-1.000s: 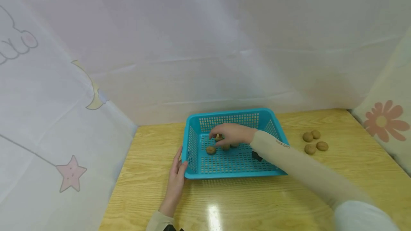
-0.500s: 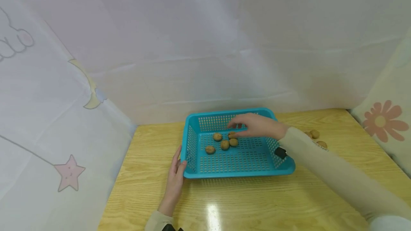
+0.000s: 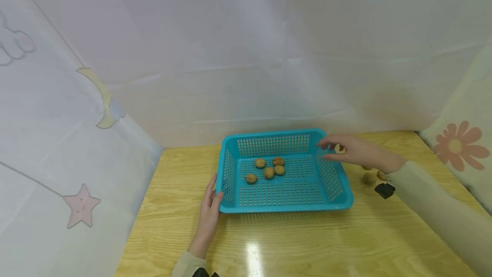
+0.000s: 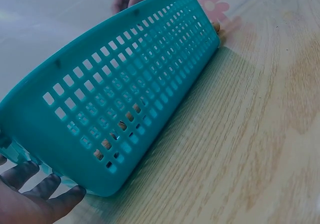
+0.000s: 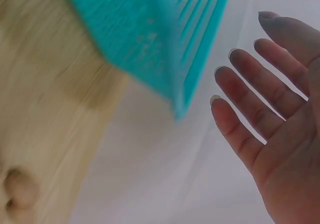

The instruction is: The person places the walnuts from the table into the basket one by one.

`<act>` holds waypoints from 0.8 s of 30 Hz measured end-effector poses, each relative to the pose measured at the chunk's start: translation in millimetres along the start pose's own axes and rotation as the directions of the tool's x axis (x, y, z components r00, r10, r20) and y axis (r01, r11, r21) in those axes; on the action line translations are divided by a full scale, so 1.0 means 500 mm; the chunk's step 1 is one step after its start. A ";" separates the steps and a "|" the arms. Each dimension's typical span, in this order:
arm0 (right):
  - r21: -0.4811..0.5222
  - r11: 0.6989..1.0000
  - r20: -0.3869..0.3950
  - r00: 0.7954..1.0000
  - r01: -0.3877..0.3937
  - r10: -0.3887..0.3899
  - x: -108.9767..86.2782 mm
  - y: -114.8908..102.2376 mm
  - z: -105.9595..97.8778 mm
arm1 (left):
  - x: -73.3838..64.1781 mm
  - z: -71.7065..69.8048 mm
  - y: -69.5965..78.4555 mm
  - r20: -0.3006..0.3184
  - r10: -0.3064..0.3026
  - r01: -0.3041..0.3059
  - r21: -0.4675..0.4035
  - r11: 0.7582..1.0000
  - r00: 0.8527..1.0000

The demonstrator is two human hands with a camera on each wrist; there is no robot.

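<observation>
A blue plastic basket [image 3: 284,209] with slotted walls stands on the wooden table. Several walnuts [image 3: 269,173] lie loose on its floor, left of the middle. My left hand [image 3: 209,213] holds the basket's left end, thumb at the rim and fingers against the outer wall; in the left wrist view the fingertips [image 4: 72,198] touch that end. Over the basket's right rim hovers my right hand [image 3: 357,151], fingers spread and nothing in them, as the right wrist view also shows. More walnuts [image 3: 370,178] lie on the table beneath the right wrist, partly hidden.
The wooden table [image 3: 292,243] stretches on both sides of the basket and in front of it. A pale cloth [image 3: 246,54] hangs close behind, and printed cloths flank the table at left and right.
My right hand has moved right, from above the walnuts inside the basket to its right rim. A walnut near its fingers earlier now lies with the others. The left hand stays at the basket.
</observation>
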State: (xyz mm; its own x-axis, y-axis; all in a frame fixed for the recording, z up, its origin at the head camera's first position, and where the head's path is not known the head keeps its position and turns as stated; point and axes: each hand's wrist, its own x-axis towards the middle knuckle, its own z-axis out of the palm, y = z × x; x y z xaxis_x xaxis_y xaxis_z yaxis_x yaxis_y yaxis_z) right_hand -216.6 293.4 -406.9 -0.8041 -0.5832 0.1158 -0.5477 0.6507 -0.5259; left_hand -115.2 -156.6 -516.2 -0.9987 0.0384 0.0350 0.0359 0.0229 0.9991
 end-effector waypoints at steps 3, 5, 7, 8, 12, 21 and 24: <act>-0.025 0.999 -0.025 0.999 -0.030 0.029 -0.033 0.025 -0.011 | 0.000 -0.001 0.002 -0.009 0.000 0.000 0.009 1.000 1.000; -0.058 0.998 -0.037 0.999 -0.040 0.038 -0.053 0.041 -0.015 | 0.000 -0.002 0.003 -0.010 0.008 -0.008 0.016 1.000 1.000; -0.072 0.996 -0.058 0.997 -0.048 0.044 -0.074 0.060 -0.016 | 0.000 -0.002 0.003 -0.004 0.009 -0.009 0.013 1.000 1.000; -0.073 0.996 -0.066 0.997 -0.052 0.048 -0.084 0.070 -0.016 | -0.001 -0.003 0.003 -0.002 0.012 -0.012 0.012 1.000 1.000; -0.053 0.994 -0.090 0.992 -0.093 0.088 -0.129 0.106 -0.016 | -0.002 -0.002 0.002 0.008 0.019 -0.019 0.007 1.000 1.000; -0.121 0.980 -0.121 0.982 -0.160 0.145 -0.214 0.187 -0.005 | -0.002 0.001 -0.003 0.010 0.023 -0.023 0.004 1.000 1.000; -0.135 0.970 -0.102 0.976 -0.203 0.190 -0.235 0.208 0.000 | -0.001 0.001 -0.003 0.011 0.029 -0.029 0.003 1.000 1.000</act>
State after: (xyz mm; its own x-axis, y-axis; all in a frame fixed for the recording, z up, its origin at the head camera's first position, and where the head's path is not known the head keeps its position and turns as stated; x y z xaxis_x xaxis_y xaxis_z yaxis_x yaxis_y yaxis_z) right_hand -179.1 429.7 -475.3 -0.9128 -0.3961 0.0994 -0.3994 0.8150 -0.4198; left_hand -114.8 -156.3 -517.5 -0.9967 0.0498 0.0638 0.0651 0.0250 0.9976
